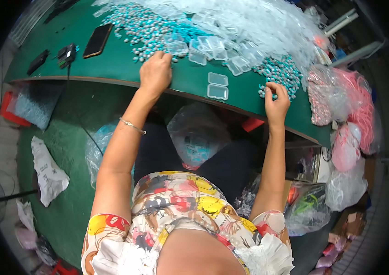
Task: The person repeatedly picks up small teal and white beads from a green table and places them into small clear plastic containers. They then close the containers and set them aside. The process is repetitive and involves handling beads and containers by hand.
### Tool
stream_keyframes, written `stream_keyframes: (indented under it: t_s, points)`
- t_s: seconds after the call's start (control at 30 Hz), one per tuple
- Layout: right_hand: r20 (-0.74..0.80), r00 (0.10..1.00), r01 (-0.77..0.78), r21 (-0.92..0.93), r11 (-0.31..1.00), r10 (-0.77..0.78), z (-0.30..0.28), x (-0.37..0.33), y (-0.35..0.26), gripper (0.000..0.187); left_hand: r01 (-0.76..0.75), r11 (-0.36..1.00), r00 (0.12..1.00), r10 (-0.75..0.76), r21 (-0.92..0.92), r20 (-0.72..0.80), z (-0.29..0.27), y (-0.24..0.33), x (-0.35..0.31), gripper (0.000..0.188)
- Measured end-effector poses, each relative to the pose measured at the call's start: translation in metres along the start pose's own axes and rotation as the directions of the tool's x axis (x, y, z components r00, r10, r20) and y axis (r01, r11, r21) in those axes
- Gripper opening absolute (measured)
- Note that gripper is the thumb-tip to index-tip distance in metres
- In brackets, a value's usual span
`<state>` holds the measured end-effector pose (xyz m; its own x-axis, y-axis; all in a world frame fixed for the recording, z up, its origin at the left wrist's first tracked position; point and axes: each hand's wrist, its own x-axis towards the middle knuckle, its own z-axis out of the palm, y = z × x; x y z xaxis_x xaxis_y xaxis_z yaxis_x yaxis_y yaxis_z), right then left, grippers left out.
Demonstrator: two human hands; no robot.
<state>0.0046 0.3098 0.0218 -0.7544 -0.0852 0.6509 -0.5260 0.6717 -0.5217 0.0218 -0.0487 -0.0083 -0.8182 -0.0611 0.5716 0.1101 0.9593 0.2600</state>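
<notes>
My left hand (156, 73) is closed, its fingertips down at the near edge of a large heap of small blue-and-grey bead-like pieces (146, 30). What it pinches, if anything, is hidden. Over a smaller pile of the same pieces (286, 73), my right hand (277, 103) has its fingers curled toward the thumb; anything between them is too small to make out. Between my hands, near the table edge, lies a small clear plastic box (218, 85) with its lid folded open flat. Several more clear boxes (197, 56) lie beyond it.
A mound of clear plastic boxes (258, 20) covers the back of the green table (112, 68). At left lie a phone (97, 41) and a black device (66, 55) with a cable. Bags with pink cords (357, 96) and pink pieces (319, 94) sit at the right edge.
</notes>
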Motion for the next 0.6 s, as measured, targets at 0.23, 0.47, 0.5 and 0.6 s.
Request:
stream_keyframes:
  t_s: [0.23, 0.47, 0.5, 0.6]
  points:
    - [0.204, 0.978, 0.122, -0.38, 0.917, -0.045, -0.012, -0.01, 0.018, 0.013, -0.058, 0.993, 0.996, 0.065, -0.107, 0.061, -0.001, 0.002, 0.004, 0.014]
    - [0.213, 0.976, 0.156, -0.51, 0.846, -0.052, 0.004, -0.002, -0.002, 0.01, -0.042, 0.963, 0.998, 0.054, -0.268, 0.036, -0.009, 0.008, -0.003, 0.015]
    - [0.2, 0.978, 0.151, -0.462, 0.874, -0.062, 0.005, -0.002, -0.007, 0.01, -0.025, 0.944, 0.999, 0.032, -0.329, 0.016, -0.012, 0.013, -0.005, 0.014]
    - [0.243, 0.966, 0.138, -0.18, 0.974, -0.092, 0.014, -0.006, -0.022, 0.01, 0.022, 0.815, 0.998, 0.016, -0.579, 0.062, -0.01, 0.036, -0.013, 0.016]
